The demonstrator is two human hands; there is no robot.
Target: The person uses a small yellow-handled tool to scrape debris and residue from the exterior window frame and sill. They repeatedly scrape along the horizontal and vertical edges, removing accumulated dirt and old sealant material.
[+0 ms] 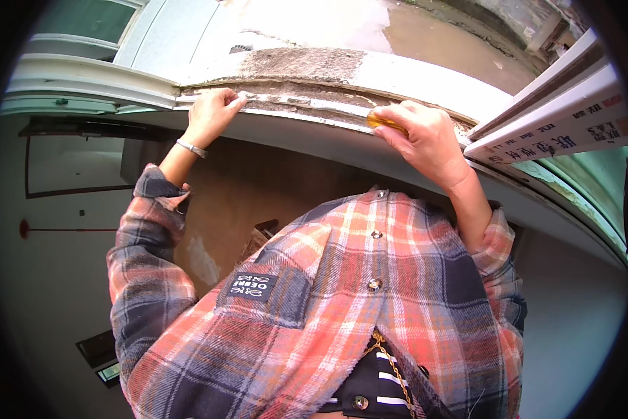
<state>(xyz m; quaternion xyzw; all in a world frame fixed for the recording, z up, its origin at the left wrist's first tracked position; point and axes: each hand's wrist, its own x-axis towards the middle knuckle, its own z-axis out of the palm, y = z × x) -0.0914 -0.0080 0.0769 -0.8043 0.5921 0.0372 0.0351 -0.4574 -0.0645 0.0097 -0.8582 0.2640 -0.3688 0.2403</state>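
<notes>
My right hand grips a translucent amber handle, which looks like a screwdriver's, over the right part of a sliding-window track. Its working end is hidden or too indistinct to make out. Further left along the same track, my left hand is curled with thumb and fingertips together at the white rail. Whether something small sits between those fingertips cannot be told. Brown dirt lies in the track's grooves, and the white rail is stained and chipped.
A window sash frame with printed film stands at the right end of the track. White frame profiles close off the left. Outside the track is a rough, dirt-covered ledge. The inner wall drops towards a brown floor.
</notes>
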